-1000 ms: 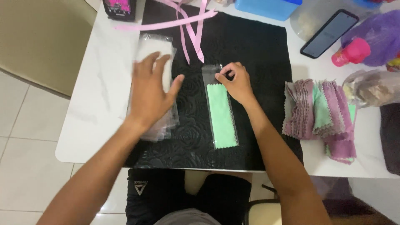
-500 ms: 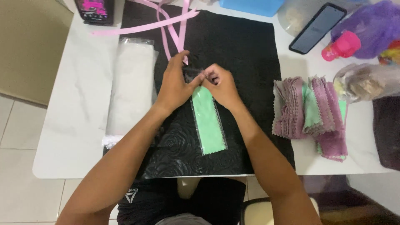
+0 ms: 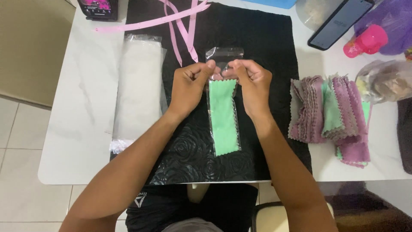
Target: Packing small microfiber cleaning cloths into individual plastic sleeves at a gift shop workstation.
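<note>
A second ago my left hand [image 3: 189, 86] lay flat on the stack of clear sleeves [image 3: 139, 88] at the left of the surface [image 3: 77, 129]; now I see it beside my right hand [image 3: 253, 83], both over the black mat [image 3: 257, 43]. Each grip is pressed together, pinching the clear bag [image 3: 224, 103] near its open top. The bag lies lengthwise on the mat, a mint-green cloth [image 3: 224, 118] with zigzag edges inside it. My fingers hide the cloth's upper edge. Right of it sits a pile of purple and green cloths [image 3: 330, 111].
</note>
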